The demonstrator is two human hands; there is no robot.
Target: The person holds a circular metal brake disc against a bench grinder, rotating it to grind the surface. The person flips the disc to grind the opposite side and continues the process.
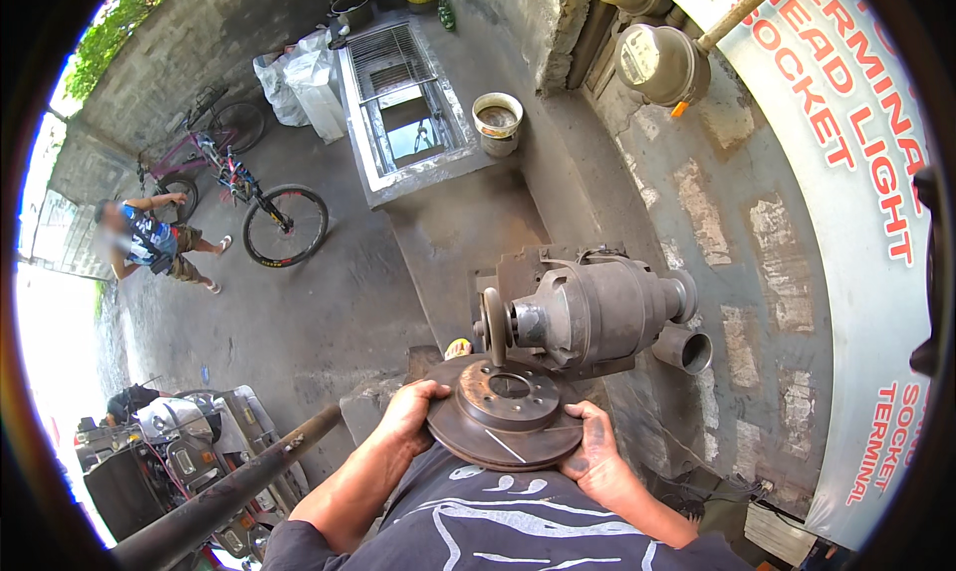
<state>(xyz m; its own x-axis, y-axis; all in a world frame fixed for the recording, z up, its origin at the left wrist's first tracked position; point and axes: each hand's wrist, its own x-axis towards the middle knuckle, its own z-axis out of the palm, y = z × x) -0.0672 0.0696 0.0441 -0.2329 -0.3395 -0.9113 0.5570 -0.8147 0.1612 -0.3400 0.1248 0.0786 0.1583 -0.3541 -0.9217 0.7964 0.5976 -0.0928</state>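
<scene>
A rusty brown brake disc (468, 427) with a raised, holed hub is held in front of my chest, hub side up. My left hand (406, 417) grips its left rim, thumb on top. On the opposite rim my right hand (596, 447) is closed too, with dark grime on its skin. Just beyond the disc stands a grey electric motor (597, 312) with a grinding wheel (495, 327) on its left shaft end. The disc's far edge appears close to the wheel; whether they touch I cannot tell. Fingers under the disc are hidden.
A dark metal pipe (239, 481) slants at lower left beside an engine (184, 442). Bicycles (284, 225) and a person (154, 237) are at far left. A white bucket (498, 123) stands by a metal-framed glass panel (413, 123). An electric meter (657, 63) and a printed banner (856, 223) line the right.
</scene>
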